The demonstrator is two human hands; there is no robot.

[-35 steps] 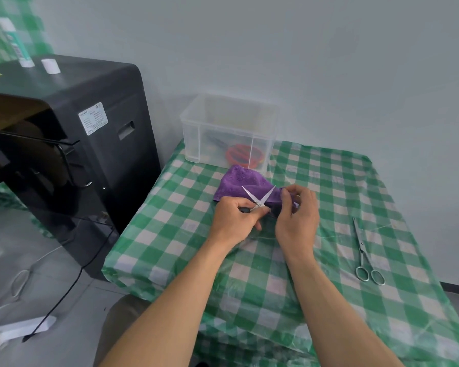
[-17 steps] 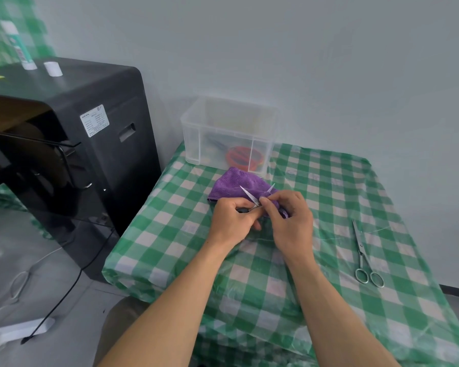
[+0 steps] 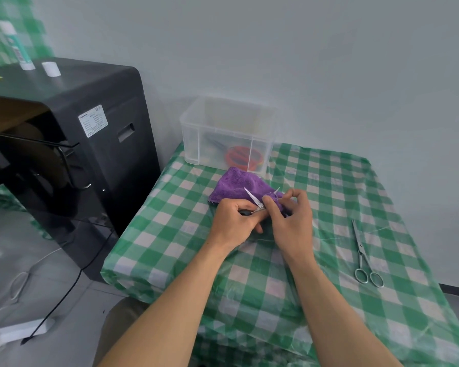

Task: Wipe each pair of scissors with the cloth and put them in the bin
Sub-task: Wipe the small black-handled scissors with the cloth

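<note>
Small open scissors (image 3: 255, 201) lie against purple cloth (image 3: 239, 185); clear bin (image 3: 227, 133) behind.

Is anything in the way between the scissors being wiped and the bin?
Nothing visible blocks it. The small scissors sit in the left hand, with the purple cloth lying flat between them and the open-topped bin; lifting over the cloth looks easy.

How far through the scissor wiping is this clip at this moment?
Done: the clear bin by the wall already holds items, orange handles among them, though blurred. In hand: the left hand holds small open scissors while the right hand presses the purple cloth onto one blade. Left: the steel scissors lying shut on the table.
</note>
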